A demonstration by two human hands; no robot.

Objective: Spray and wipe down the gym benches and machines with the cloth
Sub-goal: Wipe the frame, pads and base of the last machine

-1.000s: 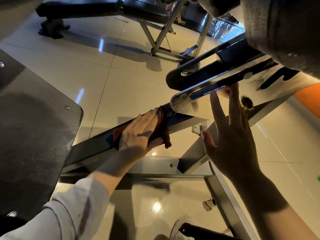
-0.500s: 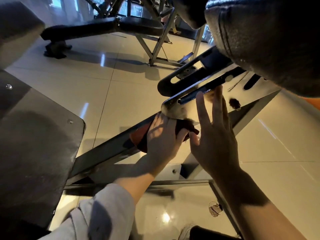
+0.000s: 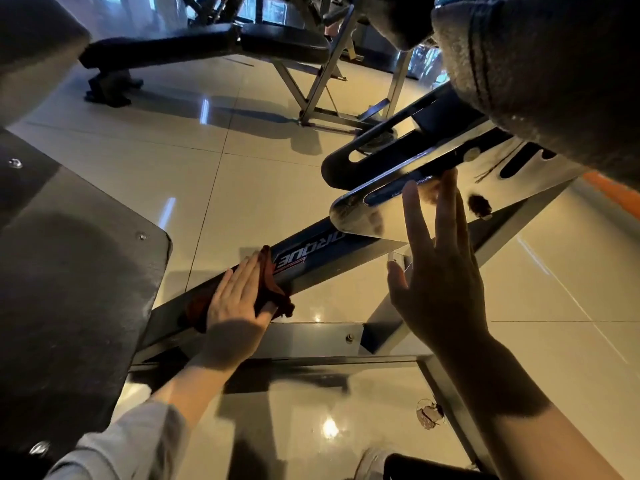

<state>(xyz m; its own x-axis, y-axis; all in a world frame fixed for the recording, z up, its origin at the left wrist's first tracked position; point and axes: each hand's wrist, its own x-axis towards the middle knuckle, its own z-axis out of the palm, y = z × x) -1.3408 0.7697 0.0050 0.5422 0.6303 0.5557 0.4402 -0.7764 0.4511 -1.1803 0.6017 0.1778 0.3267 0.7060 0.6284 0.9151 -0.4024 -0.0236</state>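
A dark red cloth [image 3: 273, 289] lies on the slanted dark frame beam [image 3: 322, 252] of a gym machine, the one with upside-down lettering. My left hand [image 3: 235, 299] presses flat on the cloth with straight fingers, the thumb tucked under the cloth's edge. My right hand [image 3: 440, 271] is spread, its fingertips touching the shiny slotted metal bracket [image 3: 384, 209] above the beam. The cloth's left end is hidden under my hand.
A large black padded panel [image 3: 76, 278] fills the left. A worn grey pad [image 3: 540, 74] hangs over the top right. A black flat bench [image 3: 207, 43] on a steel stand sits at the back. Glossy beige floor tiles [image 3: 263, 161] lie under the steel base rails [image 3: 311, 337].
My left hand has slid the cloth down the slanted beam to the left, away from the bracket, uncovering the lettering. My right hand stays against the bracket.
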